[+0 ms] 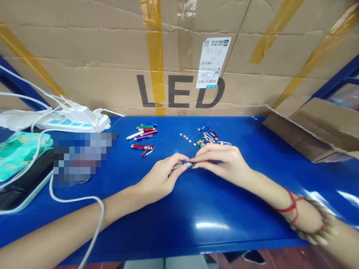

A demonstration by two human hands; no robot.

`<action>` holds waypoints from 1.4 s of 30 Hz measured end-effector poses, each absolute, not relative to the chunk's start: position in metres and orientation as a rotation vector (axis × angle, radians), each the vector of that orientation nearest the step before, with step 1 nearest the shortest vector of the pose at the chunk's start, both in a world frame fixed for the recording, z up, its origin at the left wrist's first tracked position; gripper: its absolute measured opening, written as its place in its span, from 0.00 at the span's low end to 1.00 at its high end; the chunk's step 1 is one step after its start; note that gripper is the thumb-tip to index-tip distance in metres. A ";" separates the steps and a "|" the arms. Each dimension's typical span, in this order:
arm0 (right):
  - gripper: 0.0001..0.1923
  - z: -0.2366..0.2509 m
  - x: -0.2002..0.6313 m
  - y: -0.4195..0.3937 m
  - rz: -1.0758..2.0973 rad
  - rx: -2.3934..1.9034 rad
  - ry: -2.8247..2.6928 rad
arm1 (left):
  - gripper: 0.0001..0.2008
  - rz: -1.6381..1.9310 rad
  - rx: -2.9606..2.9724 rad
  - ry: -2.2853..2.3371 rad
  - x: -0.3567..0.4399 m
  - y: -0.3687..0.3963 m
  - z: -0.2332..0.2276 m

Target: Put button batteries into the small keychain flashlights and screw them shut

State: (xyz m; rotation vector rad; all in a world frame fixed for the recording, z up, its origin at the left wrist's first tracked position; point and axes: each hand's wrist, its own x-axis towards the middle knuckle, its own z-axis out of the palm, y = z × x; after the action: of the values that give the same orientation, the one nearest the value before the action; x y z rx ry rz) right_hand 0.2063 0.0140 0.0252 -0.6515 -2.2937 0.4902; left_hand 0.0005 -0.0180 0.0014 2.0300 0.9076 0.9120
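Note:
Over the middle of the blue table, my left hand (158, 178) pinches a slim silver keychain flashlight (183, 164), which lies nearly level. My right hand (228, 162) has its fingertips closed on the flashlight's right end; any small part between them is hidden. Beyond my left hand lies a group of similar pen-shaped lights (146, 134) in red, purple, silver, green and blue. Closer to me, a red light (137, 147) lies with a red carabiner clip (147, 151) at its end. Past my right hand are a pile of coloured carabiner clips (209, 136) and several small round button cells (186, 138).
A large cardboard box (112, 56) marked LED stands along the back. An open carton (297, 130) sits at right. At left are a power strip (70, 120), a black device (26, 183), a green patterned packet (24, 153) and a white cable (75, 198) crossing my left forearm.

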 end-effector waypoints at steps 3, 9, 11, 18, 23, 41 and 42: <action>0.08 0.022 0.207 0.013 0.444 -0.600 -2.300 | 0.08 0.870 2.056 0.909 0.001 -0.019 0.004; 0.08 0.027 0.206 0.014 0.463 -0.638 -2.257 | 0.09 0.805 2.098 1.010 -0.001 -0.016 0.004; 0.08 0.032 0.211 0.020 0.355 -0.789 -2.183 | 0.09 0.849 2.051 1.041 -0.002 -0.015 0.001; 0.11 0.037 0.247 0.055 -0.228 -1.414 -2.042 | 0.05 1.017 1.989 0.978 -0.001 -0.017 -0.003; 0.10 0.027 0.249 0.060 -0.285 -1.512 -2.300 | 0.05 1.026 2.025 0.941 0.000 -0.020 -0.003; 0.10 0.022 0.242 0.056 0.021 -1.547 -2.371 | 0.06 0.938 2.001 0.972 0.000 -0.021 -0.001; 0.10 0.021 0.242 0.056 0.041 -1.552 -2.365 | 0.06 0.940 2.005 0.970 0.000 -0.021 -0.001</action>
State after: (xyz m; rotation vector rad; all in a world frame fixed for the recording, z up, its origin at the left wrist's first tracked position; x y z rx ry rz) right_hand 0.2419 0.0563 0.0206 -1.5515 -2.3648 0.0406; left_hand 0.0003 -0.0214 -0.0012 2.0049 0.9700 0.9399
